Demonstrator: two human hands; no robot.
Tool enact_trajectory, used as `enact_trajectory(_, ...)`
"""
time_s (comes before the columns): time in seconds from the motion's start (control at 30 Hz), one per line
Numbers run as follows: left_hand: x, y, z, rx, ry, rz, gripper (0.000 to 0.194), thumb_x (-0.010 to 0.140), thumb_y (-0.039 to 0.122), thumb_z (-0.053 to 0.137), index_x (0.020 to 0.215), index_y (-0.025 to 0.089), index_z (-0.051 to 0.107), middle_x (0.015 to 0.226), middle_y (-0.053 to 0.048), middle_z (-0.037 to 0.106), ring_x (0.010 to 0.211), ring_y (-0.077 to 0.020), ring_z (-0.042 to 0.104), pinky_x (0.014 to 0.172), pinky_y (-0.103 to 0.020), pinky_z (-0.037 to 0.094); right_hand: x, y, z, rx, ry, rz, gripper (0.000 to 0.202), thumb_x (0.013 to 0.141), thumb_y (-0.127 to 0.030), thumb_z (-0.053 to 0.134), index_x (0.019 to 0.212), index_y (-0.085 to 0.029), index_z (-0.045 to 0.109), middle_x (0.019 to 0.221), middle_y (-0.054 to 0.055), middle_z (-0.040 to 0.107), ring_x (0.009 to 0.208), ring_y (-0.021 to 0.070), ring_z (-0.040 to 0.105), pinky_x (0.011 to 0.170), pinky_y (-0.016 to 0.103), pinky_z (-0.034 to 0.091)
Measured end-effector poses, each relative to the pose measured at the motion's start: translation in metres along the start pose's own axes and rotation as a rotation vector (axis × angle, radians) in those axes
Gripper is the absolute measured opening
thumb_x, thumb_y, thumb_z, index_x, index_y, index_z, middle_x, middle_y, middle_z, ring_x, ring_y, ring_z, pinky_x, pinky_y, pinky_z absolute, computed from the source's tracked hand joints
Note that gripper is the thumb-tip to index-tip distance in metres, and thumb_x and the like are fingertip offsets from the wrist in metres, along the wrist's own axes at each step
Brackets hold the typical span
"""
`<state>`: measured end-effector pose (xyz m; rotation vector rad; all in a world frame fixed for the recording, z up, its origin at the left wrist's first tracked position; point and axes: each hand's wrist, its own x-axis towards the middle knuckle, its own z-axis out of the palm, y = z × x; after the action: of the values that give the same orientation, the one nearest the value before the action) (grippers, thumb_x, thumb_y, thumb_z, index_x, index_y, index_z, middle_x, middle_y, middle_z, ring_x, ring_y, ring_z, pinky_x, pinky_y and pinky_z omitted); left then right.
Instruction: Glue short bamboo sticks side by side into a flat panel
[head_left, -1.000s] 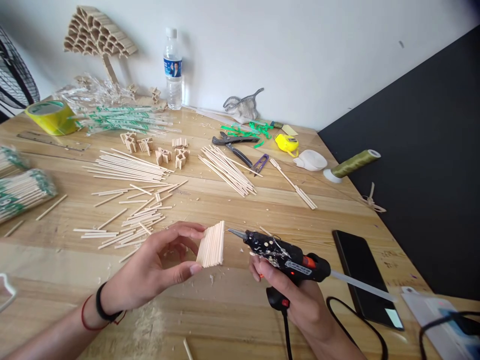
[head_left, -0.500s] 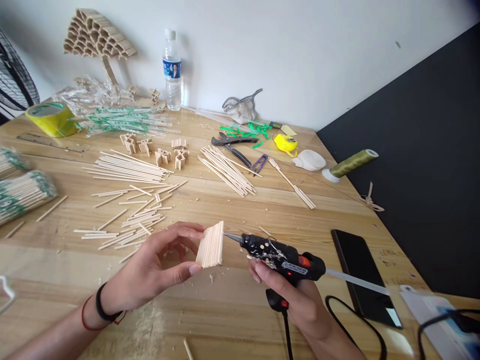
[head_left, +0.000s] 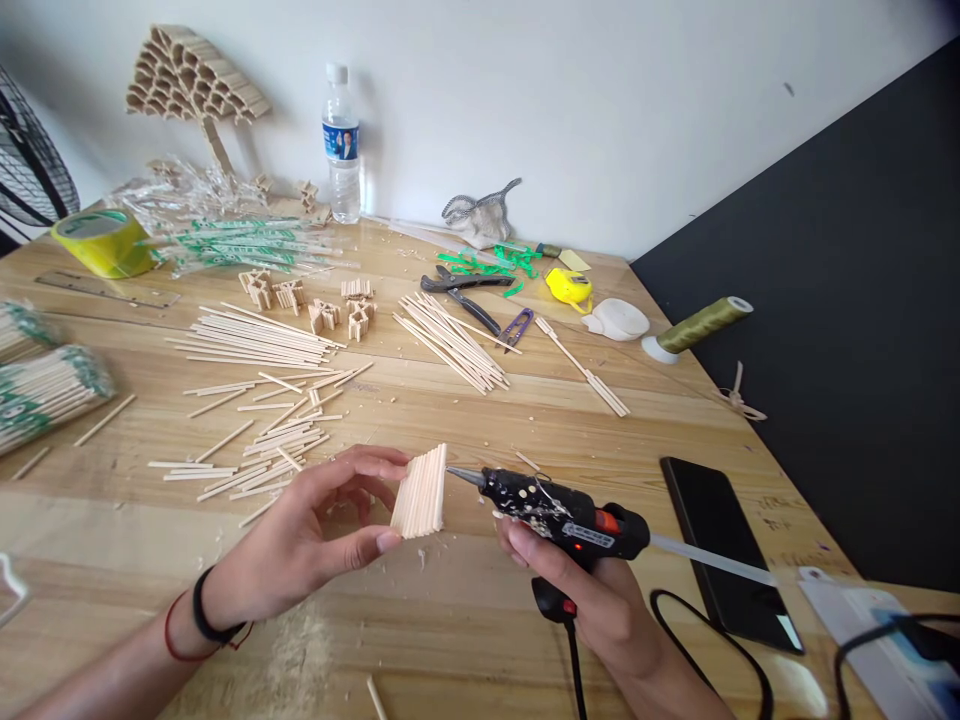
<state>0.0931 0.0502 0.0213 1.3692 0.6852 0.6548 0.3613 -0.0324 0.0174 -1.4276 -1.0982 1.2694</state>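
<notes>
Between its thumb and fingers my left hand (head_left: pixel 322 520) holds a small panel of wooden sticks (head_left: pixel 420 492) lined up side by side. My right hand (head_left: pixel 581 590) is wrapped round the handle of a black glue gun (head_left: pixel 562 512), whose metal nozzle points left at the top right edge of the panel. Whether the tip touches the edge cannot be made out. A clear glue stick (head_left: pixel 712 558) protrudes from the gun's rear. Loose cut sticks (head_left: pixel 277 450) lie behind my left hand.
Long sticks (head_left: pixel 450 345), pliers (head_left: pixel 465 295), purple snips (head_left: pixel 516 328) and a yellow tape measure (head_left: pixel 570 288) lie farther back. A phone (head_left: pixel 727 550) and a black cable (head_left: pixel 712 640) are at right. A bottle (head_left: pixel 343 150) and a stick-built tree (head_left: pixel 191 80) stand by the wall.
</notes>
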Motion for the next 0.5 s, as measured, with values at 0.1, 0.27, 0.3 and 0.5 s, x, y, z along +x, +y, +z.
enact_trajectory(0.1,-0.0003,0.0005,0.0002,-0.002,0.002,0.008,0.034,0.095,0.038,0.076,0.125,0.024,0.071,0.146,-0.014,0.059,0.12,-0.0288,0.066,0.097,-0.038,0.059,-0.0001,-0.0001,-0.0004,0.007,-0.002,0.027,0.038,0.087,-0.059,0.076,0.076,-0.023,0.068,0.068,0.004,0.061,0.068,0.0239,0.055,0.061,0.039,0.047)
enact_trajectory(0.27,-0.0001,0.0001,0.0002,0.011,-0.005,0.014,0.034,0.095,0.037,0.076,0.127,0.025,0.071,0.147,-0.014,0.059,0.123,-0.029,0.065,0.097,-0.037,0.058,0.0002,-0.0017,0.0009,0.006,0.009,0.025,0.041,0.087,-0.061,0.076,0.073,-0.023,0.067,0.068,0.004,0.062,0.068,0.0236,0.056,0.063,0.039,0.048)
enact_trajectory(0.3,0.0,-0.0002,0.0002,0.007,-0.008,0.012,0.034,0.095,0.037,0.076,0.127,0.026,0.071,0.147,-0.013,0.059,0.123,-0.029,0.065,0.097,-0.037,0.058,0.0002,-0.002,0.0011,0.006,0.013,0.028,0.041,0.087,-0.06,0.076,0.073,-0.023,0.067,0.068,0.004,0.062,0.068,0.0238,0.056,0.063,0.039,0.048)
enact_trajectory(0.5,-0.0005,-0.0007,-0.0004,0.001,-0.008,0.002,0.034,0.095,0.036,0.076,0.127,0.026,0.071,0.148,-0.013,0.057,0.123,-0.0289,0.065,0.098,-0.038,0.057,0.0002,-0.0016,0.0005,-0.002,0.013,0.033,0.038,0.087,-0.059,0.076,0.073,-0.024,0.068,0.066,0.004,0.062,0.067,0.0248,0.057,0.062,0.039,0.048)
